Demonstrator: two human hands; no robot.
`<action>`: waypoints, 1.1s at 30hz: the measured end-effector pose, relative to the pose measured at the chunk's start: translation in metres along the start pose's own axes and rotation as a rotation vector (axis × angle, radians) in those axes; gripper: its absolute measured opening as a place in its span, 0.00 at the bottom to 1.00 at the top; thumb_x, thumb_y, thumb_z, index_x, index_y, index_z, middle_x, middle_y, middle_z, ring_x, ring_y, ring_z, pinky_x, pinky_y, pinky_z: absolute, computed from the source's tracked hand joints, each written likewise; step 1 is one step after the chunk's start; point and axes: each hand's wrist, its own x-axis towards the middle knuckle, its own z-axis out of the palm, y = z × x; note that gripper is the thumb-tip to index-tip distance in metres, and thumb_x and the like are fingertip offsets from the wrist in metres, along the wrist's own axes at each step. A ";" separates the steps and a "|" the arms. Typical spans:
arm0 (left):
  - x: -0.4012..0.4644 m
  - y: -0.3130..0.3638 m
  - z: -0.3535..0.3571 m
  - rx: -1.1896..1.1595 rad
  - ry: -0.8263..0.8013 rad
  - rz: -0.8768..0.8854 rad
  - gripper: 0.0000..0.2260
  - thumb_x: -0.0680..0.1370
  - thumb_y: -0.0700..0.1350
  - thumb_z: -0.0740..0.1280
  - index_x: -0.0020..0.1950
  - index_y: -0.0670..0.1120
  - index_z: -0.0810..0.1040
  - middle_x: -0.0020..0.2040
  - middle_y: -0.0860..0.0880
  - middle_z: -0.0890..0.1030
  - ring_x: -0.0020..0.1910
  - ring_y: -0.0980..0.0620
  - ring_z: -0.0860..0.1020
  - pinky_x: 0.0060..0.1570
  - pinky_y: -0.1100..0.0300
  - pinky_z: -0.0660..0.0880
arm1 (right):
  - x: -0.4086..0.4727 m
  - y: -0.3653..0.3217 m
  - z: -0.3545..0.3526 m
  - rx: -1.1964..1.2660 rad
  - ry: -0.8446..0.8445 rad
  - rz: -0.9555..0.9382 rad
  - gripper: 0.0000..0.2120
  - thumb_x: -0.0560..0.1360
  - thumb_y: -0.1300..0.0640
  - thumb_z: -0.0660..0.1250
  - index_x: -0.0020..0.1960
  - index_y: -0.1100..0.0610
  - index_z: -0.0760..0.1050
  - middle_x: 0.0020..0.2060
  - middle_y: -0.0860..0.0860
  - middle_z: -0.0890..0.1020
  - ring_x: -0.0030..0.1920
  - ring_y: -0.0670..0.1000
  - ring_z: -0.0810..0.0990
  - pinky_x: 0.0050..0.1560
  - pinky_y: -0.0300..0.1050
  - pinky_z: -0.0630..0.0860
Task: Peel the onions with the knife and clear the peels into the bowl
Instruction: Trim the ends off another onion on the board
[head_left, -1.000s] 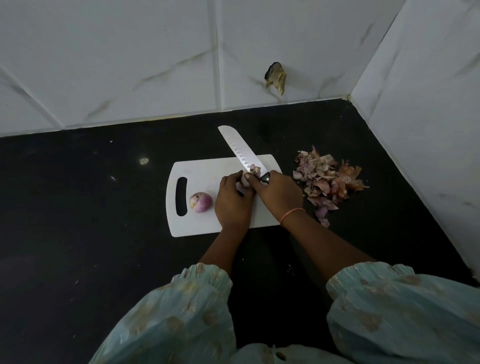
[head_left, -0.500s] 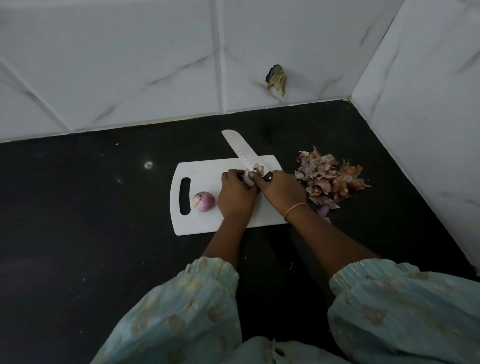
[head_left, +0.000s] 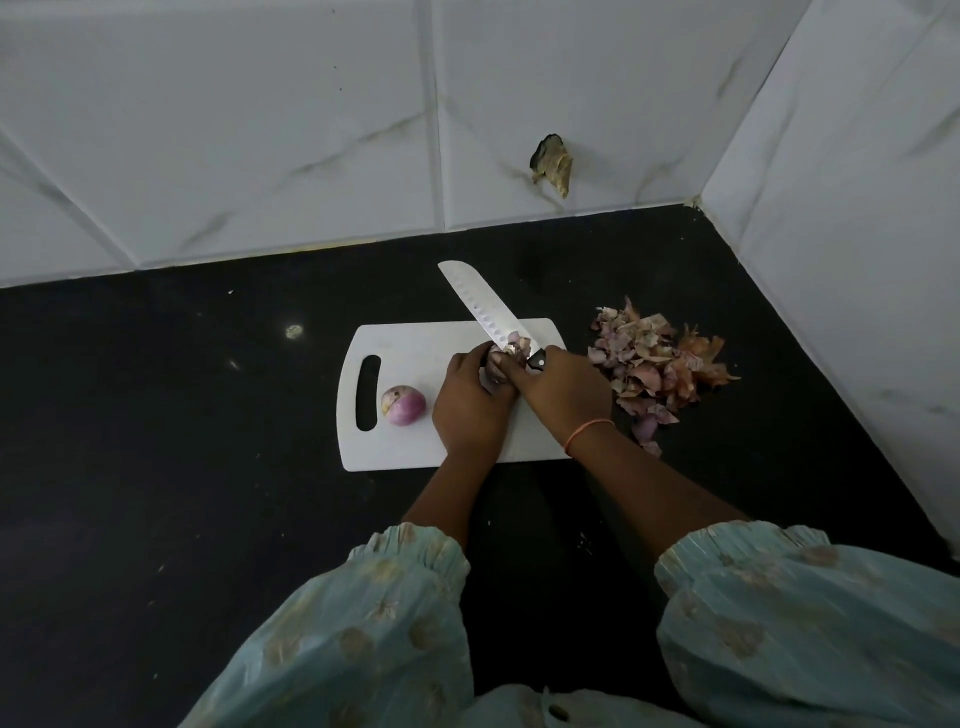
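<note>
A white cutting board (head_left: 415, 343) lies on the black counter. Over its right half my left hand (head_left: 467, 405) grips a small onion (head_left: 493, 370), mostly hidden by my fingers. My right hand (head_left: 563, 392) holds the black-handled knife (head_left: 483, 306), whose broad blade points up and left, with its heel against the onion. A loose bit of peel (head_left: 517, 343) sticks up between blade and thumb. A peeled purple onion (head_left: 403, 405) sits on the board beside the handle slot. No bowl is in view.
A heap of pink and brown onion peels (head_left: 654, 364) lies on the counter (head_left: 182, 441) just right of the board. White tiled walls close the back and right side. A dark mark (head_left: 550, 163) is on the back wall.
Both hands stay on the onion and knife with only small shifts. The peel at the blade's heel has lifted slightly. The camera view has moved a little.
</note>
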 end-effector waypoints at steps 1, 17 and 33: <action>-0.001 0.001 0.000 -0.006 0.007 -0.003 0.17 0.78 0.53 0.68 0.67 0.54 0.76 0.60 0.54 0.78 0.54 0.55 0.78 0.41 0.62 0.67 | 0.001 0.000 0.000 0.003 -0.003 0.009 0.31 0.71 0.24 0.57 0.38 0.53 0.75 0.37 0.52 0.82 0.42 0.54 0.81 0.37 0.44 0.70; -0.004 0.007 0.008 -0.044 0.116 -0.099 0.10 0.80 0.51 0.64 0.60 0.52 0.77 0.57 0.55 0.78 0.51 0.54 0.78 0.43 0.60 0.68 | -0.004 -0.002 0.001 0.027 -0.009 0.022 0.30 0.68 0.24 0.61 0.40 0.52 0.76 0.41 0.52 0.83 0.45 0.54 0.82 0.39 0.43 0.70; -0.003 0.014 0.010 0.028 0.080 -0.120 0.13 0.76 0.53 0.69 0.55 0.49 0.72 0.55 0.52 0.75 0.44 0.52 0.76 0.40 0.57 0.69 | 0.010 0.001 -0.005 0.320 -0.292 0.176 0.30 0.67 0.25 0.63 0.32 0.53 0.77 0.30 0.50 0.79 0.36 0.53 0.80 0.38 0.47 0.72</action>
